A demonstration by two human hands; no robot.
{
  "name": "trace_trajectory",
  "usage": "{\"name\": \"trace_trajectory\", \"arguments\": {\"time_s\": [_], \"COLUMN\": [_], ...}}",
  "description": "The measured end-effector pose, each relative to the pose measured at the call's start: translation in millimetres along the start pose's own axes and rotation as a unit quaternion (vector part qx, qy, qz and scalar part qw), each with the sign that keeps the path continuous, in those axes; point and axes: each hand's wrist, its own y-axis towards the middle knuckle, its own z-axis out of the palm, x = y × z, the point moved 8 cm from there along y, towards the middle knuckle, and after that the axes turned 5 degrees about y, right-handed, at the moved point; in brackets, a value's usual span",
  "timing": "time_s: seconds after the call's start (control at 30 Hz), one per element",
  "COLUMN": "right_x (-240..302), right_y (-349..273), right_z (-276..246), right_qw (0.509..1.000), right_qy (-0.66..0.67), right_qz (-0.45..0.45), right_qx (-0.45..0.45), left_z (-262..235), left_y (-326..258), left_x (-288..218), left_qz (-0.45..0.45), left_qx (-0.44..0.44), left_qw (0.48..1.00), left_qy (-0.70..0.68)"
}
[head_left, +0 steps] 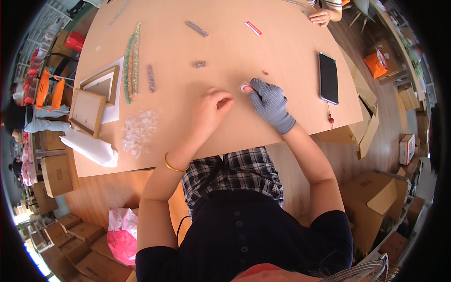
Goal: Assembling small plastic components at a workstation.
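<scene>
Gloved in dotted grey, the right hand [271, 103] is closed in a pinch on a small white piece [243, 86], which sits at its fingertips on the side facing the other hand. Bare, with its fingers curled in toward the thumb, the left hand [212, 107] is just beside that piece and apart from it; whether anything is between its fingertips is too small to tell. Just beyond the right hand, a tiny red bit [266, 73] lies on the table [225, 134]. Beyond the left hand is a short, ribbed roll [199, 64], and left of that roll a longer purplish roll [151, 78]. To the right of the gloved hand lies a dark phone [328, 77], its beaded strap [331, 119] trailing back toward the person. Left of the bare hand spreads a loose heap of clear plastic bits [140, 132]. Farther out past that hand lie long thin sticks [136, 61] side by side, green, orange-brown and pale, then two wooden frames [88, 113] overlapping, with a white bundle [89, 147] nearer the person. Well beyond both hands are another greyish roll [197, 28] and a red and white strip [252, 28]. Farthest off, beyond and to the right of the gloved hand, a co-worker's hand [320, 18] rests at the table's far edge.
</scene>
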Motion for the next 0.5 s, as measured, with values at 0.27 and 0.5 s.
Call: {"name": "trace_trajectory", "arguments": {"time_s": [0.27,0.5], "right_x": [2,5], "right_y": [-3,-2], "right_z": [23,25], "right_qw": [0.994,0.99], "right_qy": [-0.078,-0.108], "right_qz": [0.04,0.023], "right_qx": [0.067,0.084], "left_z": [-5,-4], "left_y": [-7,-5], "left_x": [-13,-20], "left_qz": [0.075,0.147], "left_qx": [-0.005,-0.017], "left_qw": [0.997,0.986], "left_qy": [0.028,0.075]}}
